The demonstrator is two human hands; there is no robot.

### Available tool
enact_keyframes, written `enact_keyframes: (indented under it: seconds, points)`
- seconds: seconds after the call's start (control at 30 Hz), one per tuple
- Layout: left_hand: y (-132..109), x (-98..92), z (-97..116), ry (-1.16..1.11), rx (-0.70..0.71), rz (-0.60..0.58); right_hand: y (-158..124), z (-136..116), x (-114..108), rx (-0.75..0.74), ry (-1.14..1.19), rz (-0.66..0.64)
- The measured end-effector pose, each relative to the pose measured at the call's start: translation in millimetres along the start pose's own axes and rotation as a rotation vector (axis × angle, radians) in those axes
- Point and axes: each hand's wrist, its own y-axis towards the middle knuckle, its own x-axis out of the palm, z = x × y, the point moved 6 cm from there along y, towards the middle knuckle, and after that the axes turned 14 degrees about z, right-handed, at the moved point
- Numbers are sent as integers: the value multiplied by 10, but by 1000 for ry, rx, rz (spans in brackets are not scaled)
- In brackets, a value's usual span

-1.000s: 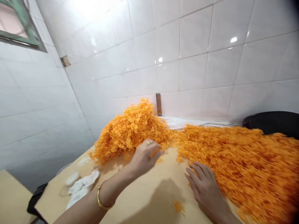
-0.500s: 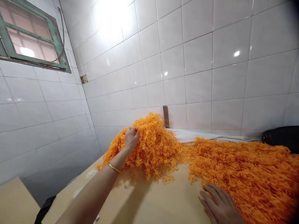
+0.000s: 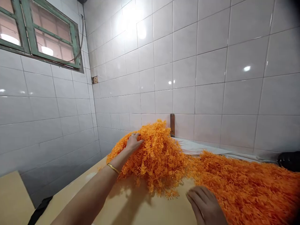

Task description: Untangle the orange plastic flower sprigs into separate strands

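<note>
A tall heap of orange plastic foliage sprigs (image 3: pixel 159 153) stands on the pale yellow tabletop. My left hand (image 3: pixel 134 142) reaches onto the heap's upper left side, thumb apart from the fingers, with fingertips partly hidden among the sprigs. No sprig shows gripped in it. A gold bangle (image 3: pixel 113 168) circles that wrist. Low in the view, my right hand (image 3: pixel 206 203) lies palm down over the tabletop, at the near edge of a wide spread layer of orange foliage (image 3: pixel 253 187). Its fingers are extended close together, and nothing shows in them.
White tiled walls (image 3: pixel 208 97) meet behind the heap. A brown metal bracket (image 3: pixel 172 125) is fixed low on the back wall, above a white sheet (image 3: pixel 194 147). At the far right sits a black object (image 3: pixel 289 161). Bare yellow tabletop (image 3: pixel 131 206) shows at the front.
The view has shifted left and up. My left hand's thumb has spread away from its fingers on the heap. The right hand has moved left, its fingers drawn closer together.
</note>
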Motion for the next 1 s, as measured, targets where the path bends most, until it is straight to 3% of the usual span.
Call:
enact_keyframes:
  seconds: [0.1,0.2,0.27,0.37,0.5,0.7,0.83,1.0]
  points:
    - [-124,102,-8,-8,8,-7,614,-133,147,257,186,52]
    - [-267,161,4,2,18,19,1145,-222,372,343,284,121]
    - [-358,180,19,14,42,45,1393,-234,556,355,261,164]
    - [-478,195,8,13,70,85,1594,-175,831,401,50,174]
    - [-585,193,-41,-13,114,138,1677,-91,1015,478,-151,88]
    - [-558,214,-65,39,168,108,1736,-185,836,418,-51,39]
    - [-398,225,-61,118,46,10,1594,-145,793,438,92,-46]
    - [-253,166,30,133,11,-65,1324,-139,723,368,3,-121]
